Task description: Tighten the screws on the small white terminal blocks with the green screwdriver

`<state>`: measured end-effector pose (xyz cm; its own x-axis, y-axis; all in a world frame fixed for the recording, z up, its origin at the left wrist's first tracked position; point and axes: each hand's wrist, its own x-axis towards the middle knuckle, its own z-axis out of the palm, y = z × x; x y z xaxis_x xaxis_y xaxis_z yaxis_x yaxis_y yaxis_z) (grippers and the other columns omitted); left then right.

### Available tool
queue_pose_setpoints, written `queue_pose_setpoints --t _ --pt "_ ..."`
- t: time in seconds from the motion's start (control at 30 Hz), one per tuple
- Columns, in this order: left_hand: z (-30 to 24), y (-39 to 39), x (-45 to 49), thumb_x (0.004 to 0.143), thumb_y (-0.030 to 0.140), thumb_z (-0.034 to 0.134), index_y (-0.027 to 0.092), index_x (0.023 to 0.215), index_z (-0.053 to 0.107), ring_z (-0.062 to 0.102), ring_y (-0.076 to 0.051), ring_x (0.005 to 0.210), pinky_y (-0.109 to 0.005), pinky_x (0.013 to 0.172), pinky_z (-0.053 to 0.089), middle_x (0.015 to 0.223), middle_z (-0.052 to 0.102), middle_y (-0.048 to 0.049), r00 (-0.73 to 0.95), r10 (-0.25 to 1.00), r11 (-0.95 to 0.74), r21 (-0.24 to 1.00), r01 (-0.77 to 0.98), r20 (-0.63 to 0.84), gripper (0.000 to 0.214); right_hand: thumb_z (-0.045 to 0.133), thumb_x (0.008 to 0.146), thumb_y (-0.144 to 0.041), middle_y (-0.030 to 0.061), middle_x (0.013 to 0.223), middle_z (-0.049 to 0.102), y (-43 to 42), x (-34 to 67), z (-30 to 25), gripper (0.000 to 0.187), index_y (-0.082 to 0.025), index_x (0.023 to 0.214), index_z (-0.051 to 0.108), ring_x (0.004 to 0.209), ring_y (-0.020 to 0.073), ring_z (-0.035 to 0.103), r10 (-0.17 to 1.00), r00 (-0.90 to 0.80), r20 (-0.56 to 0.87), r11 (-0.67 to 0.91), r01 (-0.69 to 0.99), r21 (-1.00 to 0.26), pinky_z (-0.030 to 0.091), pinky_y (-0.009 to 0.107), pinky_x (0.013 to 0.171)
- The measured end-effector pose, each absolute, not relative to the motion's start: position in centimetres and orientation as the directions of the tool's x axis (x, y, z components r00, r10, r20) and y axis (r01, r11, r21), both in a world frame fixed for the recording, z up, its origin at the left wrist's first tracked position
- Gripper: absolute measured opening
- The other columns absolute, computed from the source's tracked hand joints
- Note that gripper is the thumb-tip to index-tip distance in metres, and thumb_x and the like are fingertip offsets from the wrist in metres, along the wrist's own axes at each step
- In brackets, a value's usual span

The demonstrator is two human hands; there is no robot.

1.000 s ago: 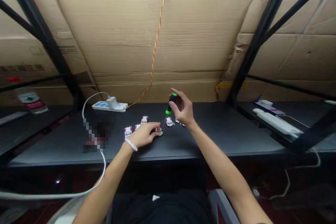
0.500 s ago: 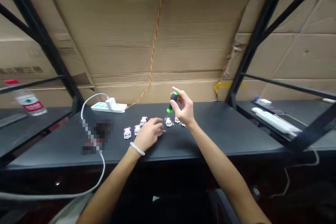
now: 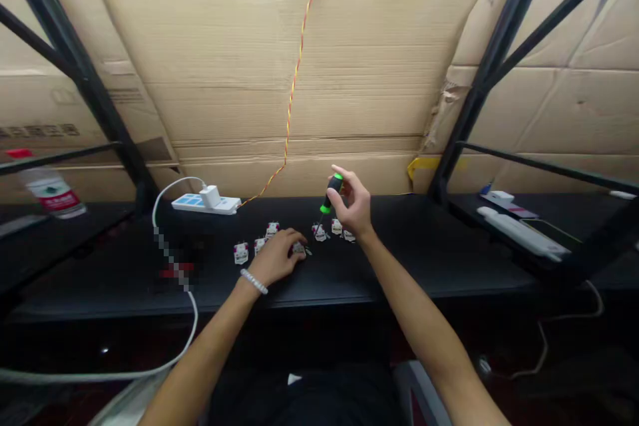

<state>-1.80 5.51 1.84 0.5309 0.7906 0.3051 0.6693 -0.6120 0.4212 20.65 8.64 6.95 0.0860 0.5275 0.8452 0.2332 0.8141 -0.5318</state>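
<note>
My right hand (image 3: 353, 203) is closed around the handle of a screwdriver (image 3: 334, 190), black with green ends. The shaft points down and to the left, its tip near a small white-and-purple module (image 3: 319, 233); whether they touch, I cannot tell. My left hand (image 3: 277, 254), with a pale beaded bracelet on the wrist, rests low over the table, thumb and fingers closed on another small module (image 3: 298, 248), partly hidden by them. Beside that hand lie similar modules, one at the far left (image 3: 241, 253) and one behind (image 3: 272, 229). Two more, including this module (image 3: 337, 226), sit right of the screwdriver.
A white power strip (image 3: 227, 206) with a plugged-in charger stands at the back; its white cable (image 3: 196, 316) loops over the left side. Black rack posts (image 3: 474, 90) flank the black table (image 3: 424, 259). Cardboard (image 3: 224, 80) closes the back. A bottle (image 3: 54, 193) stands left.
My left hand has shifted slightly left and down, so more of the module at its fingertips shows. The screwdriver has moved a little right, its shaft now more slanted.
</note>
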Motion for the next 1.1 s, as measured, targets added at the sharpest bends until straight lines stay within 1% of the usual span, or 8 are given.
queue_pose_setpoints --t 0.27,0.53,0.67,0.73,0.8,0.83,0.9,1.1 --pt "1.1 4.8 -0.3 0.097 0.021 0.061 0.019 0.101 0.072 0.068 -0.029 0.109 -0.044 0.104 0.053 0.117 0.07 -0.011 0.5 0.802 -0.595 0.362 0.717 0.328 0.011 0.068 0.095 -0.038 0.0065 0.111 0.068 8.9 20.8 7.1 0.045 -0.027 0.138 0.066 0.09 0.0188 0.068 0.534 0.112 0.838 0.809 0.222 -0.545 0.063 0.033 0.079" --pt "1.4 6.2 0.8 0.096 0.022 0.062 0.02 0.099 0.071 0.07 -0.028 0.106 -0.042 0.101 0.055 0.118 0.069 -0.0109 0.519 0.8 -0.6 0.371 0.709 0.302 0.01 0.069 0.094 -0.042 0.0066 0.108 0.068 9.0 21.2 7.4 0.044 -0.027 0.135 0.067 0.088 0.0192 0.067 0.521 0.152 0.84 0.81 0.223 -0.543 0.062 0.032 0.075" --pt "2.2 7.3 -0.8 0.1 0.021 0.052 0.022 0.104 0.07 0.07 -0.026 0.11 -0.041 0.104 0.054 0.122 0.071 -0.0096 0.538 0.78 -0.626 0.367 0.688 0.32 0.019 0.069 0.094 -0.043 0.0068 0.109 0.068 9.1 21.4 7.4 0.045 -0.028 0.136 0.066 0.09 0.0198 0.068 0.517 0.174 0.838 0.808 0.225 -0.545 0.062 0.033 0.074" --pt "2.7 8.1 -2.4 0.099 0.015 0.048 0.021 0.112 0.071 0.069 -0.027 0.118 -0.045 0.112 0.05 0.125 0.072 -0.0107 0.503 0.802 -0.591 0.315 0.742 0.322 0.026 0.069 0.095 -0.042 0.0072 0.111 0.067 9.2 21.4 7.4 0.045 -0.028 0.138 0.066 0.091 0.0201 0.068 0.509 0.197 0.838 0.81 0.221 -0.543 0.062 0.033 0.076" --pt "3.1 9.1 -4.1 0.095 0.009 0.047 0.023 0.125 0.069 0.063 -0.03 0.132 -0.058 0.125 0.034 0.135 0.071 -0.0121 0.402 0.863 -0.475 0.219 0.852 0.307 0.039 0.068 0.095 -0.04 0.0076 0.112 0.067 9.3 21.4 7.2 0.045 -0.028 0.139 0.065 0.094 0.0208 0.068 0.49 0.228 0.842 0.816 0.22 -0.534 0.062 0.034 0.079" --pt "3.2 9.6 -4.8 0.094 0.007 0.048 0.024 0.13 0.067 0.059 -0.032 0.139 -0.063 0.128 0.025 0.141 0.068 -0.0129 0.37 0.889 -0.425 0.183 0.887 0.271 0.045 0.069 0.095 -0.039 0.0078 0.113 0.066 9.3 21.4 7.2 0.046 -0.027 0.139 0.065 0.095 0.0212 0.068 0.482 0.238 0.843 0.819 0.218 -0.53 0.062 0.035 0.081" --pt "3.3 10.5 -5.7 0.089 0.006 0.053 0.025 0.131 0.068 0.055 -0.034 0.144 -0.069 0.127 0.021 0.145 0.067 -0.0142 0.33 0.924 -0.361 0.152 0.92 0.194 0.049 0.069 0.095 -0.038 0.0078 0.114 0.066 9.4 21.4 7.1 0.046 -0.027 0.14 0.065 0.096 0.0214 0.069 0.479 0.238 0.845 0.823 0.212 -0.526 0.062 0.036 0.082" --pt "3.1 11.6 -4.8 0.083 0.01 0.063 0.023 0.108 0.08 0.071 -0.032 0.119 -0.053 0.115 0.041 0.121 0.078 -0.0114 0.4 0.91 -0.413 0.156 0.897 0.108 0.033 0.069 0.095 -0.037 0.0059 0.112 0.065 9.4 21.3 7.0 0.045 -0.03 0.14 0.065 0.094 0.0203 0.068 0.483 0.214 0.849 0.822 0.222 -0.524 0.062 0.037 0.085"
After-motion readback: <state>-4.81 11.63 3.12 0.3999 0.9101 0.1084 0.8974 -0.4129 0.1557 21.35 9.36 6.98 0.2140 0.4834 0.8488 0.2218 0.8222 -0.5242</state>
